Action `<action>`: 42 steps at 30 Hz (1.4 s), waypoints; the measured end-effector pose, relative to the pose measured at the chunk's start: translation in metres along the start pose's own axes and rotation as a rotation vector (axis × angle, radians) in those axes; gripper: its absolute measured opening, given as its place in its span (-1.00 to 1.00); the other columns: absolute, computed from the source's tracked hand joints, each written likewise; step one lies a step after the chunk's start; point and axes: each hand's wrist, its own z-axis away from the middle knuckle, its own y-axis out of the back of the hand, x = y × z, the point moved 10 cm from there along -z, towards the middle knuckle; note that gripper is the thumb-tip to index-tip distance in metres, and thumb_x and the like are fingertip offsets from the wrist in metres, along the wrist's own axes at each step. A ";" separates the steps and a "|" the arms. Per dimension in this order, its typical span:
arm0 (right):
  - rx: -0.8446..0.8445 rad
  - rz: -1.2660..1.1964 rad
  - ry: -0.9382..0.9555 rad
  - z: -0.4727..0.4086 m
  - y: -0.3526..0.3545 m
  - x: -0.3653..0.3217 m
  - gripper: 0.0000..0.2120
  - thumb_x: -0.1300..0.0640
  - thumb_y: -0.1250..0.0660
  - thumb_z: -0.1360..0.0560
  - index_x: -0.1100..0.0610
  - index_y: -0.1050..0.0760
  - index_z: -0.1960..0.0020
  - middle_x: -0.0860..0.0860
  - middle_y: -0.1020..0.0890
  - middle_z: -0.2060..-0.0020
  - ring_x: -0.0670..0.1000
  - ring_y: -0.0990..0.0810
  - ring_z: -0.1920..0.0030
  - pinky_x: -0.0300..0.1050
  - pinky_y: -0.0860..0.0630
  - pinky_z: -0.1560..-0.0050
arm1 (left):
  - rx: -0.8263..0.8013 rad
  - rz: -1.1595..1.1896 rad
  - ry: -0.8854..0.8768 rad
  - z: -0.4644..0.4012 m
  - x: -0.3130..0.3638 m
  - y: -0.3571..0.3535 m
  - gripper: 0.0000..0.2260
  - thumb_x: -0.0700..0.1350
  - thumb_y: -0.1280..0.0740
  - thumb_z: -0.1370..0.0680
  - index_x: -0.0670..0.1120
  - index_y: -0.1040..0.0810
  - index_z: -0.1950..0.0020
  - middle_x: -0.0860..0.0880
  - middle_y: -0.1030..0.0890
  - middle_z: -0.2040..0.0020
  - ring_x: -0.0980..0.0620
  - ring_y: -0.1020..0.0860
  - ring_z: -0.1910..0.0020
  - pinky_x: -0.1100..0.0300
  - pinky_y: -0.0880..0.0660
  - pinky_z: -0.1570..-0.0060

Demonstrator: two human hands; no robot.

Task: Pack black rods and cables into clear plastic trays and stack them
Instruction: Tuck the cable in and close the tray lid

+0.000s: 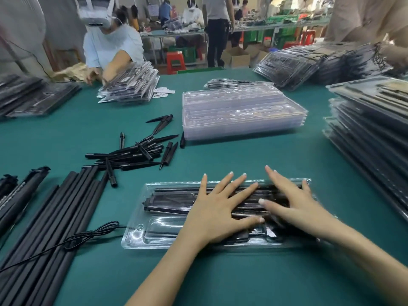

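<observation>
On the green table (220,155), right in front of the person, lies a clear plastic tray (154,230), long side across the view, its glossy rim and moulded pockets catching the light. Black rods (172,200) fill its far channels side by side, and a dark coiled cable seems to sit in the near right pocket, though blur and the hands hide most of it. The near left pocket shows only bare clear plastic. The left hand (218,208) lies flat on the middle of the tray with its fingers straight and spread, pressing down on the rods and holding nothing. The right hand (291,202) lies flat just beside it on the right part of the tray, fingers also straight and fanned, thumb pointing toward the left hand; it is blurred, and it grips nothing. A thin black cable (88,236) trails from the tray's near left corner across a row of long black tubes (55,217) lying at the left of the table. Beyond these, a loose pile of pointed black stakes (134,153) is scattered. Farther back at centre stands a neat stack of empty clear trays (240,113). Along the right edge rise stacks of filled trays (371,129), dark with rods, and more filled trays (130,85) lie at the far left, in front of another person in a white headset (97,12).
</observation>
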 end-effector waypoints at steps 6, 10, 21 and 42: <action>0.326 -0.297 -0.380 0.054 0.081 0.074 -0.36 -0.04 -0.54 -0.30 -0.16 -0.35 -0.30 0.05 -0.44 -0.31 0.00 -0.36 -0.35 -0.03 -0.26 -0.34 | -0.012 -0.010 -0.012 -0.001 -0.001 -0.002 -0.26 0.60 0.15 -0.31 0.43 0.20 -0.45 0.31 0.21 -0.52 0.27 0.30 -0.48 -0.21 0.33 -0.43; 0.043 -0.024 -0.546 0.067 0.068 0.101 -0.04 -0.15 -0.55 -0.22 -0.08 -0.12 -0.48 0.18 -0.22 -0.44 0.18 -0.18 -0.44 -0.01 -0.13 -0.42 | -0.019 -0.016 -0.014 -0.002 -0.001 -0.001 -0.24 0.61 0.13 -0.29 0.44 0.21 -0.44 0.33 0.22 -0.51 0.28 0.30 -0.48 -0.20 0.35 -0.43; -0.454 1.054 0.027 -0.002 0.046 0.026 0.30 -0.31 -0.55 -0.09 -0.26 0.31 -0.50 0.01 0.12 -0.54 0.09 0.14 -0.52 0.35 0.01 -0.40 | -0.055 -0.005 -0.015 -0.001 0.004 0.000 -0.23 0.60 0.14 -0.27 0.44 0.19 -0.45 0.32 0.18 -0.52 0.23 0.21 -0.51 -0.16 0.29 -0.45; -0.553 0.997 0.206 -0.015 0.034 0.034 0.26 -0.36 -0.48 -0.18 -0.29 0.48 -0.41 -0.09 -0.04 -0.49 0.04 -0.06 -0.46 0.32 -0.19 -0.31 | -0.031 -0.016 -0.028 0.000 0.003 0.001 -0.25 0.59 0.21 -0.28 0.43 0.20 -0.45 0.32 0.17 -0.52 0.21 0.18 -0.52 -0.14 0.28 -0.46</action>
